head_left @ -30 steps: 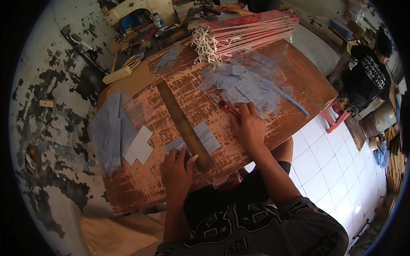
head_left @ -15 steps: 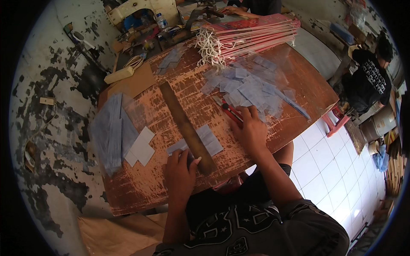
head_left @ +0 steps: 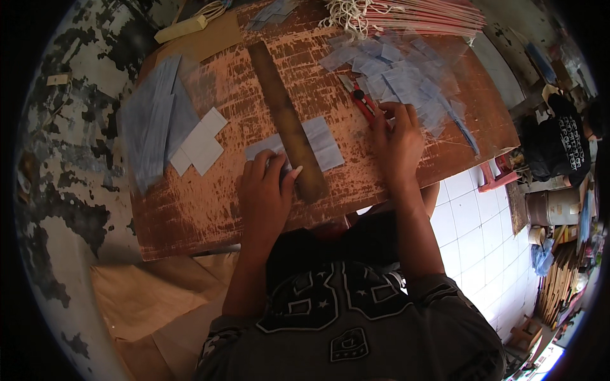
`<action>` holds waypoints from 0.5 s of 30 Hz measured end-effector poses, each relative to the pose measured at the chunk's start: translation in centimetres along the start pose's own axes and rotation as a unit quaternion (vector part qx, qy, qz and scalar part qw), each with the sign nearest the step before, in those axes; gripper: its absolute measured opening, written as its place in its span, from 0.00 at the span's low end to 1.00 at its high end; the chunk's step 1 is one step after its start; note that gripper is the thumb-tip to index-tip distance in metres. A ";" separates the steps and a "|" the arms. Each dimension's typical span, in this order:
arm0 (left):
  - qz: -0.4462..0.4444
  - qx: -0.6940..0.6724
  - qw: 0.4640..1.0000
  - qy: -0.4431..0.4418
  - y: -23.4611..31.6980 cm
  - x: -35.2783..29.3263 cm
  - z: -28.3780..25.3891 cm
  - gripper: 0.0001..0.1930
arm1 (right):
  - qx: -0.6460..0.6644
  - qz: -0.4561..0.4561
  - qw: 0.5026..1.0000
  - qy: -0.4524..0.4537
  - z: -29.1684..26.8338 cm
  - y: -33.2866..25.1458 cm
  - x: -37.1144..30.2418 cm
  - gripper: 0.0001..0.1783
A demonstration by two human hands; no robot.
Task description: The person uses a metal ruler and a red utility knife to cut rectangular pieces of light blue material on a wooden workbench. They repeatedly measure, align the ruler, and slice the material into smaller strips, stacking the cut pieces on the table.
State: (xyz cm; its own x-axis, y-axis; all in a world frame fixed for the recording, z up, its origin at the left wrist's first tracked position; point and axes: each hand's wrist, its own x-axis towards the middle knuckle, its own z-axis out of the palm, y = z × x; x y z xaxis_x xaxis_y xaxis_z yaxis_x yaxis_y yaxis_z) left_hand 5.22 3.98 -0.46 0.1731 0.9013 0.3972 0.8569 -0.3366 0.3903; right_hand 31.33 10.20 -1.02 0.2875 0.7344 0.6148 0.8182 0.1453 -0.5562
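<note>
Red plastic, by its look, forms the handle of the utility knife, which lies in my right hand, thumb and fingers curled closed about its rear end, blade pointing away and to the left. Judged by its build, it is light and stiff; the handle is the sound place to hold, the thin blade the part to avoid. My left hand is half spread, fingertips down on a grey-blue sheet, thumb at the edge of a flat bar; whether it grips anything under the palm, I cannot tell. The bar lies across the sheet, long, straight-edged and mottled brown, metal or wood undetermined. I would expect it to be rigid and best pressed flat along its length. The sheet appears thin, flexible and possibly slippery. Beyond, to the right: a loose pile of filmy, square-cornered pieces. To the left: smooth white cards, beside long grey-blue strips. The table is reddish-brown, its surface scuffed and flaking. At the far edge: tangled white cords.
</note>
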 end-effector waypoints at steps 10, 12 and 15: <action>0.002 -0.069 0.998 0.012 -0.9 0.1 0.8 0.21 | 0.013 -0.009 1.000 -0.008 0.1 -0.1 0.2 0.05; 0.005 -0.063 0.998 0.013 -1.0 0.0 1.0 0.22 | 0.003 -0.002 1.000 -0.016 0.1 0.0 0.1 0.05; 0.005 -0.057 0.998 0.015 -1.0 0.0 1.1 0.23 | 0.002 -0.004 1.000 -0.019 0.1 0.1 0.0 0.05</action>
State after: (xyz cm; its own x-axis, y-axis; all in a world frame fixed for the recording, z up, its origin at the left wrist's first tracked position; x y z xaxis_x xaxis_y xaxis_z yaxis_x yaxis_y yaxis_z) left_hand 4.87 4.58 -1.76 0.1655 0.8896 0.4257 0.7940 -0.3762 0.4775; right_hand 31.34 10.29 -1.09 0.2624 0.7573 0.5980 0.8185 0.1535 -0.5536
